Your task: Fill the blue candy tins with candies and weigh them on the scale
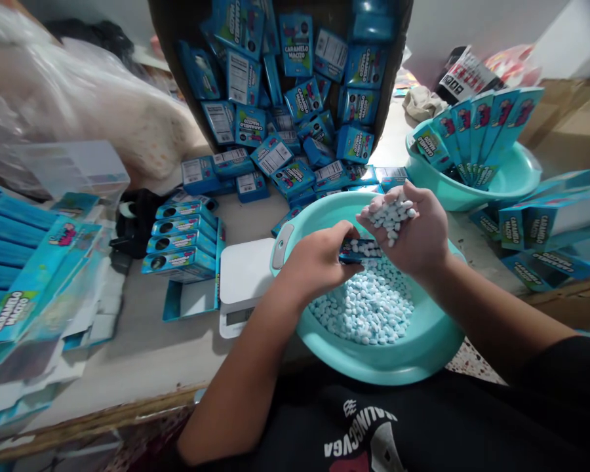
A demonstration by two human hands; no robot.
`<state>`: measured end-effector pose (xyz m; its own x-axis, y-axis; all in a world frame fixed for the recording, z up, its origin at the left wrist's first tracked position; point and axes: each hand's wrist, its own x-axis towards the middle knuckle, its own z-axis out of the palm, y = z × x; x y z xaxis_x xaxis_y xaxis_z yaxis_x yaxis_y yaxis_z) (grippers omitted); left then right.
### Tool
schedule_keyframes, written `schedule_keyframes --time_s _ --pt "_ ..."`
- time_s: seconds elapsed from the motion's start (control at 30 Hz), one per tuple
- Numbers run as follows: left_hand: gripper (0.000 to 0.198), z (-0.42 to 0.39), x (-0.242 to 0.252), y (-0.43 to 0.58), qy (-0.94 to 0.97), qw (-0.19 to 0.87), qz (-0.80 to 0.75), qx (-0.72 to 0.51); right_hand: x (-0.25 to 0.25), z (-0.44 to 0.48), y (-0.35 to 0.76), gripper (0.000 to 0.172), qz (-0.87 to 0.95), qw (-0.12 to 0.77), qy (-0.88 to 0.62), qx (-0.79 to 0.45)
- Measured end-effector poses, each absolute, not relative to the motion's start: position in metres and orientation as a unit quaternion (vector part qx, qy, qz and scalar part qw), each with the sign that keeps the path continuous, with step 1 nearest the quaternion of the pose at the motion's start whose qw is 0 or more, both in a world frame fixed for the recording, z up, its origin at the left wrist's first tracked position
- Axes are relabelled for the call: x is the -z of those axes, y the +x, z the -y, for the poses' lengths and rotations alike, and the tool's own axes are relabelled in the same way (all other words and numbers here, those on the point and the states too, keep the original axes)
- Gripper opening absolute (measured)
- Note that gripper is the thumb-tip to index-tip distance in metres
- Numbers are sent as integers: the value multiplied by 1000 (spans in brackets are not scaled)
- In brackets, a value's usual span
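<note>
Left hand [319,262] gripped an open box [358,250] level over the basin [423,347] while the cupped right hand [413,229] held candies [391,213] above it, catching spills.

The basin [423,347] is turquoise, and the candies [368,311] in it are pale blue and white. The small box [360,250] in the left hand [319,262] is dark blue, with white candies showing in its opening. The heap of boxes [295,98] is bright blue, with white label panels and small pink and green marks. The second bowl [516,177] is also turquoise; the flat cartons [476,131] in it are blue with a pink and red figure. The scale [243,282] is white with a grey display. The table [147,347] is light grey. The shirt [423,426] is black with white letters and a red print.
</note>
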<state>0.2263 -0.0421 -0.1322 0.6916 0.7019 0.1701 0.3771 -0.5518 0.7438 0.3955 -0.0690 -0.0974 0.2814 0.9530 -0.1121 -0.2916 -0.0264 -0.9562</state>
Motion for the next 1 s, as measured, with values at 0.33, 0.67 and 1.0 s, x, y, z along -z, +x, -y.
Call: schedule_keyframes --time_s 0.33,0.67,1.0 --pt "37 42 132 225 849 210 -418 -244 122 59 433 28 550 378 -680 -305" --pt "37 43 134 227 831 207 -430 -285 120 73 409 41 697 304 -603 -243" --pt "35 44 127 227 849 153 -454 -224 123 72 431 23 664 300 -661 -180"
